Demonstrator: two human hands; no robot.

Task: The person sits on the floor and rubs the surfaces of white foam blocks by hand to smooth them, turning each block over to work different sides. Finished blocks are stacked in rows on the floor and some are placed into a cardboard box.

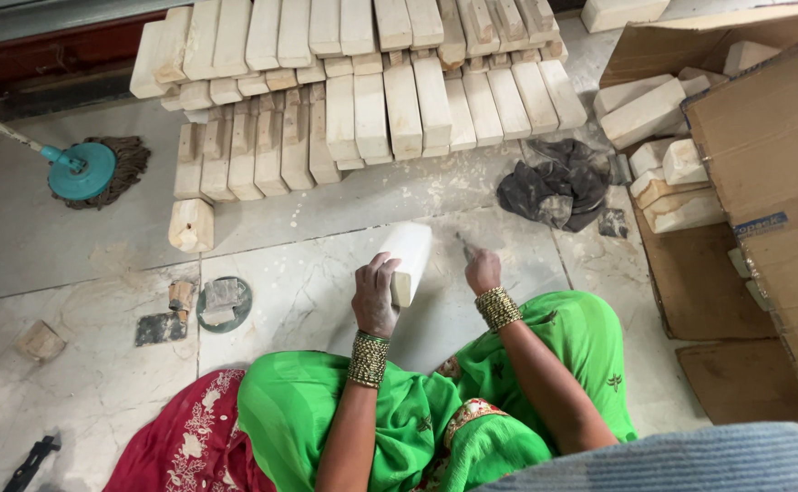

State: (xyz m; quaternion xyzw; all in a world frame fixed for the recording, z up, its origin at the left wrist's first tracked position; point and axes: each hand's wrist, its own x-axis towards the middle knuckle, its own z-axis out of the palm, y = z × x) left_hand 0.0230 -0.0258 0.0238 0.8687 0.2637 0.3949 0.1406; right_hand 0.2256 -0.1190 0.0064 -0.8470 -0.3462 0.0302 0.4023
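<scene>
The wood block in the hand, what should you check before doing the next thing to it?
1. Left hand grips the wood block firmly: ok.
2. Block rests on the floor, tilted: ok.
3. Right hand holds a small tool: ok, but what kind of tool, cannot tell.
4. Tool touching the block: cannot tell.
5. Dark rag lies away from both hands: ok.
6. Stacked blocks sit steady behind: ok.

Place: small woodworking workshop set up on a tiled floor.
Stock: stacked pale wooden blocks [362, 82] at 12 o'clock.
Packing: cardboard boxes [763, 155] holding more blocks at 3 o'clock.
Dust: pale powder on the marble-look floor [71, 383].
Cleaning: mop [84, 170] at 10 o'clock.
</scene>
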